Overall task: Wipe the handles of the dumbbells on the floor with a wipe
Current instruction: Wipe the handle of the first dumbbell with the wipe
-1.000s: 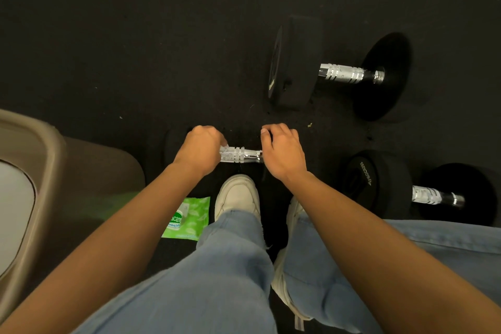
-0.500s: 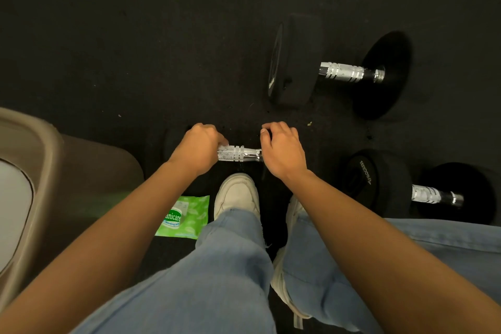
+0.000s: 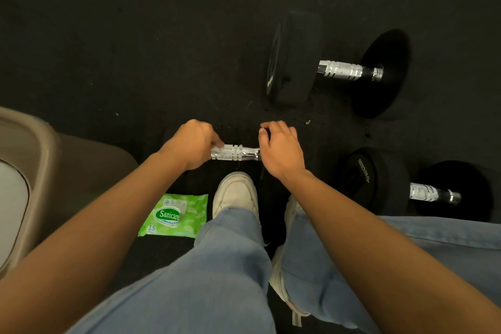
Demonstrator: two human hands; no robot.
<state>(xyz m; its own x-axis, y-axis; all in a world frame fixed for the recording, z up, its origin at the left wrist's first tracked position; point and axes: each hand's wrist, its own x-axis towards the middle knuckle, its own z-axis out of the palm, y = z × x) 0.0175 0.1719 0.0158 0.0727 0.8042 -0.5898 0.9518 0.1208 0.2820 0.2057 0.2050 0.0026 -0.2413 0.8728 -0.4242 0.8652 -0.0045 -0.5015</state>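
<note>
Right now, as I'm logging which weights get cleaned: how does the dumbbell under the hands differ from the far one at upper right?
The near dumbbell is held: the left hand grips its handle's left end, the right hand curls over its right head; the far dumbbell lies untouched. The near dumbbell's heads are mostly hidden; the far dumbbell's black heads show plainly. Both lie on the dark floor with ribbed chrome handles.

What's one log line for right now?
step: wiping near dumbbell's grip | left hand: holds wipe on grip | right hand: curled at grip's other end | wipe pack: on floor
</note>
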